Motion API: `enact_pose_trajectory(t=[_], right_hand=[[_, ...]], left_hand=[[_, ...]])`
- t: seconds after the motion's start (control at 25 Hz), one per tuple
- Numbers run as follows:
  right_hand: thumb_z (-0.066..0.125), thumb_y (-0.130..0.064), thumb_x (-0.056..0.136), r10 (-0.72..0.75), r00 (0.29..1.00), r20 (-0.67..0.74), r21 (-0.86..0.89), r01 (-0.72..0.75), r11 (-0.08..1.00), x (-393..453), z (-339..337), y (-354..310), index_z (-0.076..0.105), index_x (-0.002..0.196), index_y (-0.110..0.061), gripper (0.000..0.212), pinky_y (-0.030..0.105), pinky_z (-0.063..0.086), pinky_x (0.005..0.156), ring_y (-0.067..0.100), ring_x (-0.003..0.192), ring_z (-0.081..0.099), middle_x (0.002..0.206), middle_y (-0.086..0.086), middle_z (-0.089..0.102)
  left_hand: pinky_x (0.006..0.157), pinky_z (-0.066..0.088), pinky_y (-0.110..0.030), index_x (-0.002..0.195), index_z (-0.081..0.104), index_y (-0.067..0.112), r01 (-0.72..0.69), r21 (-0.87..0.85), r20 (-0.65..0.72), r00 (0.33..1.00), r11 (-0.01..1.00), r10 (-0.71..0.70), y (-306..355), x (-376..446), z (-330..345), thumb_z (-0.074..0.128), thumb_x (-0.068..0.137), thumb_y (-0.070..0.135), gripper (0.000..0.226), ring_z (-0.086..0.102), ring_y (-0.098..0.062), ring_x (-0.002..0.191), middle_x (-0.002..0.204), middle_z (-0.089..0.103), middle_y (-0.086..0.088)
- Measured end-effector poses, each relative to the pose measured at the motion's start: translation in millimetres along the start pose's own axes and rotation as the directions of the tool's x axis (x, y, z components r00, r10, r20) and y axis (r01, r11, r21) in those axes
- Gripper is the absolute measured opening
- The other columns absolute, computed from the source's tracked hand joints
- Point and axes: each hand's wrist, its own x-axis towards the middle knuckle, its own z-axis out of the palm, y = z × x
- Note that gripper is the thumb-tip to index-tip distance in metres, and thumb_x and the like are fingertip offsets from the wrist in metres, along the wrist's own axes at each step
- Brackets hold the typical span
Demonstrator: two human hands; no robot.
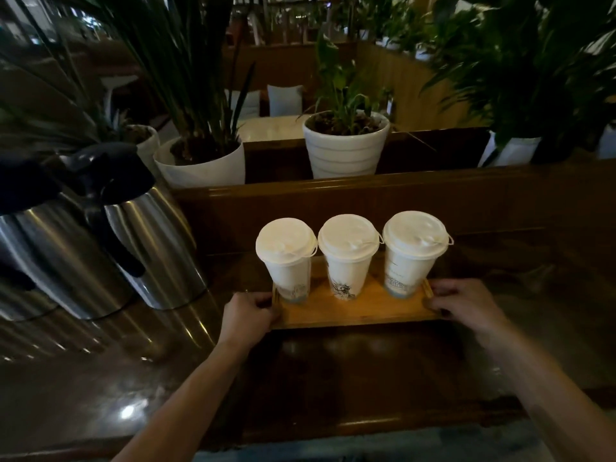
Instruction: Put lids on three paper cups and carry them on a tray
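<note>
Left hand [248, 316] and right hand [461, 303] closed on tray [350, 316] ends. Three lidded cups [348, 255], tall, close together: risk of tipping if tilted or lifted unevenly.

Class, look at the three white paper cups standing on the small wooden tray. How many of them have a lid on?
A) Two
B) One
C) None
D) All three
D: the left white paper cup, the middle one and the right one each carry a white plastic lid, standing in a row on the small wooden tray that the left hand and right hand grip at its ends.
</note>
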Motion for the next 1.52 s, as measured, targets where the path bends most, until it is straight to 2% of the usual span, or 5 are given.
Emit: enact_pose_trajectory(t=[0.4,0.64,0.8,0.96,1.52], right_hand=[[0.072,0.0,0.081,-0.026,0.997,0.076,-0.148,0.037,0.988,44.8,-13.0,8.5,0.072,0.106,-0.016,0.03,0.029,0.053,0.068,0.014,0.078,0.065,0.083,-0.002,0.071],[0.07,0.001,0.08,-0.061,0.993,0.104,-0.21,0.082,0.974,62.0,-13.7,3.2,0.07,0.114,-0.012,0.037,0.026,0.05,0.058,0.015,0.072,0.063,0.083,-0.004,0.069],[0.071,0.001,0.08,-0.046,0.994,0.099,-0.197,0.064,0.978,74.5,-12.7,1.4,0.067,0.119,-0.01,0.041,0.027,0.05,0.06,0.016,0.073,0.062,0.084,-0.001,0.068],[0.07,0.002,0.08,-0.047,0.994,0.098,-0.177,0.064,0.982,81.7,-11.6,3.2,0.067,0.12,-0.01,0.042,0.028,0.051,0.061,0.016,0.075,0.063,0.085,0.002,0.069],[0.071,0.0,0.082,-0.027,0.997,0.071,-0.205,0.041,0.978,97.1,-7.5,-2.0,0.065,0.122,-0.008,0.041,0.036,0.055,0.069,0.021,0.077,0.064,0.088,-0.001,0.065]], left_hand=[[0.046,0.044,-0.005,0.109,0.075,0.028,-0.011,0.109,-0.055,0.998,0.994,0.017,18.4,6.9,22.4,0.07,0.088,0.019,0.023,0.066,0.004,0.063,0.074,0.068,0.023],[0.062,0.062,-0.039,0.096,0.076,0.034,0.016,0.135,-0.089,0.996,0.991,-0.004,22.2,14.7,27.8,0.071,0.088,0.026,0.012,0.071,-0.018,0.066,0.063,0.07,0.015],[0.053,0.056,-0.025,0.076,0.073,0.046,0.008,0.139,-0.097,0.995,0.99,0.005,26.5,21.3,29.0,0.072,0.085,0.024,0.024,0.07,-0.013,0.065,0.064,0.071,0.021],[0.045,0.048,-0.011,0.096,0.078,0.032,0.051,0.138,-0.103,0.994,0.989,-0.037,30.8,30.9,29.5,0.071,0.085,0.017,0.019,0.067,-0.003,0.06,0.066,0.07,0.017],[0.05,0.05,-0.018,0.107,0.073,0.024,0.122,0.049,-0.073,0.99,0.991,-0.118,30.9,55.6,31.4,0.062,0.09,0.008,0.025,0.067,-0.01,0.073,0.084,0.066,0.01]])
